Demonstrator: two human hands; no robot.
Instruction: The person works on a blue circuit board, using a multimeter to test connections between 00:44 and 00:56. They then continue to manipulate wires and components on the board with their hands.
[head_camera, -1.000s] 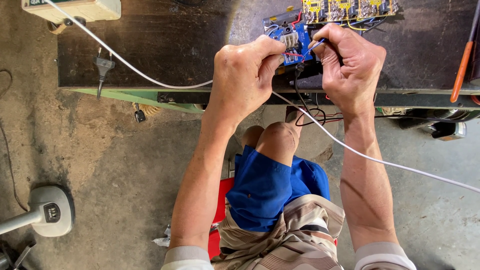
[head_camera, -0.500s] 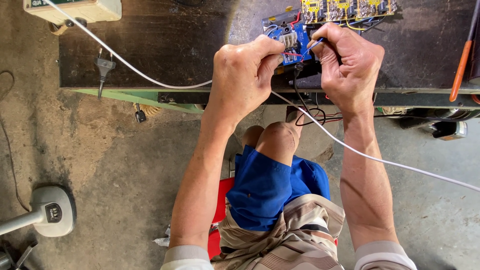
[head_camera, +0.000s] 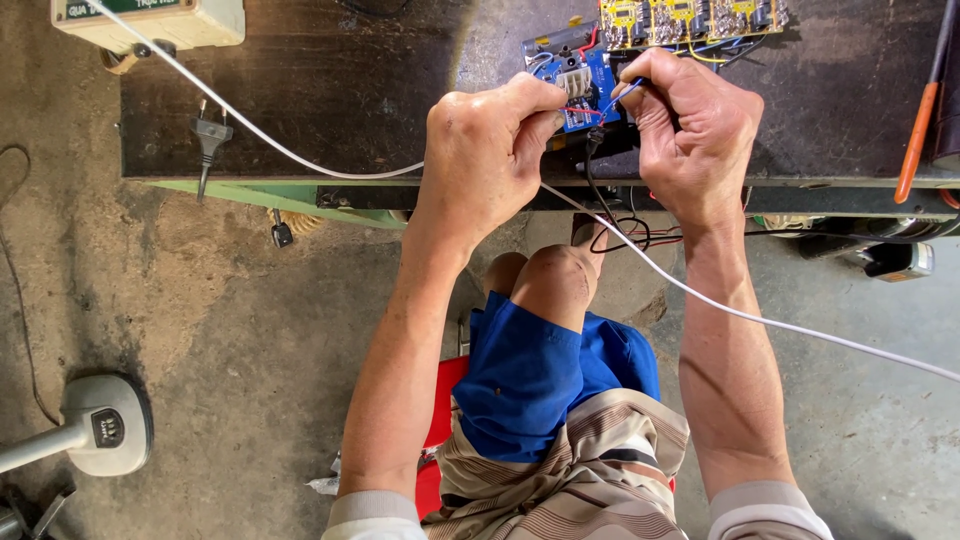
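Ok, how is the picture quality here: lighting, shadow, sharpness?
Head view: even daylight, no glare; hands sharp, left hand and right hand on the blue circuit board; the dark bench top loses detail; slight wide-angle bending at the edges.

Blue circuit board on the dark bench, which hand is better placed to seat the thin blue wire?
Right hand: it already pinches the thin blue wire beside the blue circuit board; the left hand steadies nearby.

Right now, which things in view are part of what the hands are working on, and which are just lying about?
In hand:
left hand
right hand
blue circuit board
thin blue wire

Lying about:
white cable
black plug
yellow modules
orange-handled tool
grey fan base
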